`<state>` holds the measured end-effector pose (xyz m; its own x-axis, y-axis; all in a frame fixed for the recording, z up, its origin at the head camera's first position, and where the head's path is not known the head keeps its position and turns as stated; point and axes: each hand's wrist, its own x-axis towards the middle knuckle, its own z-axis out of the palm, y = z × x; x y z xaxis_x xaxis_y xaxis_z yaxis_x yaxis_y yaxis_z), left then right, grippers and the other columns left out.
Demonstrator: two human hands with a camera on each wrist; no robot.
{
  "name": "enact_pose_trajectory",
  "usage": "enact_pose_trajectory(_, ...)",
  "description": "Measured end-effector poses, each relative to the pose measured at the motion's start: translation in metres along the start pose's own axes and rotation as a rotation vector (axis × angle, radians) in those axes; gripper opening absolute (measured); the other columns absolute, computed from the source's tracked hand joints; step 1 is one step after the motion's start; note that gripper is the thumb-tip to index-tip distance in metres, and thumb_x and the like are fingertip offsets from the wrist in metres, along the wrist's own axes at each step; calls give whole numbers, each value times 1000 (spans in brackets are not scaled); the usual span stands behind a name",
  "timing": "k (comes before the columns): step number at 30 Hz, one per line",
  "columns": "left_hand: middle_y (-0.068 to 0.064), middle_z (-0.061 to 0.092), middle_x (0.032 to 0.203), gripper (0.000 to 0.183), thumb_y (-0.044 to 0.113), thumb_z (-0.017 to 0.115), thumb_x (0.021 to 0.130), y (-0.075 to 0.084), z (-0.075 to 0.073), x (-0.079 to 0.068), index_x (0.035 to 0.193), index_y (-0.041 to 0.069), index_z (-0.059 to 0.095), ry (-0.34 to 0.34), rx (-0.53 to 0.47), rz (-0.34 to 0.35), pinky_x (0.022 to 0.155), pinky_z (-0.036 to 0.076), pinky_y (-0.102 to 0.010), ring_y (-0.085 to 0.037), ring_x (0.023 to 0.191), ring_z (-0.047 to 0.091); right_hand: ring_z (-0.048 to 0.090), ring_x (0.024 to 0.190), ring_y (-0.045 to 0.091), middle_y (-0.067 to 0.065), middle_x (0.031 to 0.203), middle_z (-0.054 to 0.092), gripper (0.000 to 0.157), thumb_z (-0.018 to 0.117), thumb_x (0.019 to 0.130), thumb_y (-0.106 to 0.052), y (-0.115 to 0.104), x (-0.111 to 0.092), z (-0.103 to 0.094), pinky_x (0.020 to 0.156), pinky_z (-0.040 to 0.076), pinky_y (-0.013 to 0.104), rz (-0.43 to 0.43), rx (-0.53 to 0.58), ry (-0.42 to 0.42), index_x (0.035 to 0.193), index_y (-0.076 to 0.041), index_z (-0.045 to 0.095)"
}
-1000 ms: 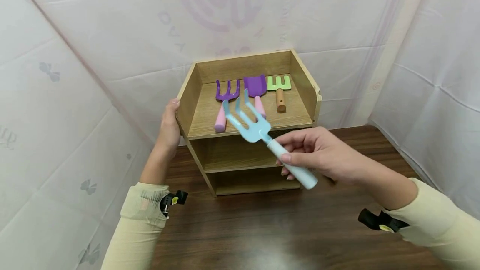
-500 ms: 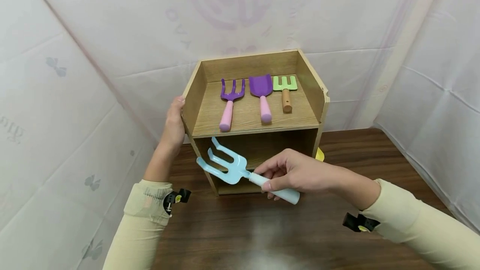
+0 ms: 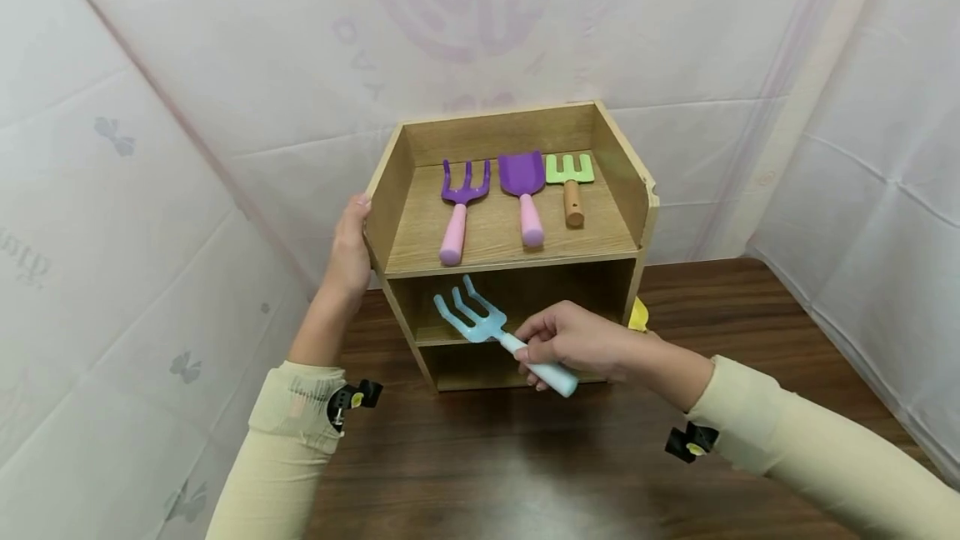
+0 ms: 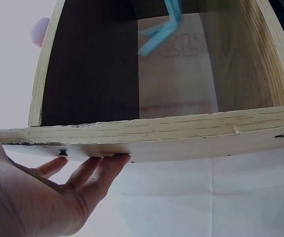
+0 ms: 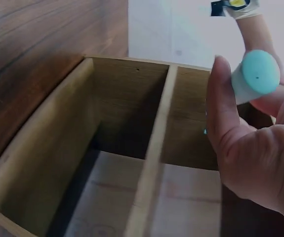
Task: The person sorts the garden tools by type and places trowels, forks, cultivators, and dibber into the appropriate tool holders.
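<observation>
My right hand pinches the white handle of a light blue garden hand fork. Its tines point up and left, in front of the middle compartment of a small wooden shelf. Only the handle's round end shows clearly in the right wrist view. Blue tines appear within the compartment's opening in the left wrist view. With extended fingers, my left hand rests against the shelf's outer left side. On the top board lie a purple fork, a purple shovel and a small green rake.
The shelf stands on a dark wooden table against a white sheeted wall. A yellow object, mostly hidden, sits behind its right side. Below the middle compartment is a lower one.
My right hand has brought the light blue fork down from before the top board to the middle compartment, the tines swinging left, then moving in toward the opening. My left hand has stayed on the shelf.
</observation>
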<state>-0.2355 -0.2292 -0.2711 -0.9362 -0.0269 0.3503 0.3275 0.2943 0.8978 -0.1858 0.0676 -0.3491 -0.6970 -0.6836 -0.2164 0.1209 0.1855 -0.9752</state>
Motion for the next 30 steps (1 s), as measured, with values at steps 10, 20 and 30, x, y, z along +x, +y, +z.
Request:
enact_pose_trajectory(10, -6, 46, 106, 51, 45, 22, 98, -1, -2, 0, 122, 7, 46, 13, 22, 1, 85, 35, -33, -18, 95, 45, 69, 81, 27, 30, 109, 61, 39, 62, 93, -17, 19, 45, 3, 77, 57, 42, 36, 147, 176, 122, 8, 53)
enact_pose_trajectory(20, -4, 45, 107, 51, 45, 21, 98, -1, 0, 0, 124, 9, 46, 9, 20, 4, 86, 35, -33, -18, 97, 45, 70, 81, 22, 22, 107, 62, 40, 62, 93, -23, 19, 66, 5, 86, 54, 42, 56, 197, 261, 120, 6, 54)
enact_pose_trajectory(30, -5, 48, 104, 50, 44, 22, 99, -2, -1, 0, 123, 9, 48, 8, -6, 3, 84, 36, -32, -18, 94, 47, 68, 87, 20, 18, 104, 69, 38, 64, 91, -20, 16, 73, 5, 79, 53, 33, 40, 208, 198, 119, 6, 59)
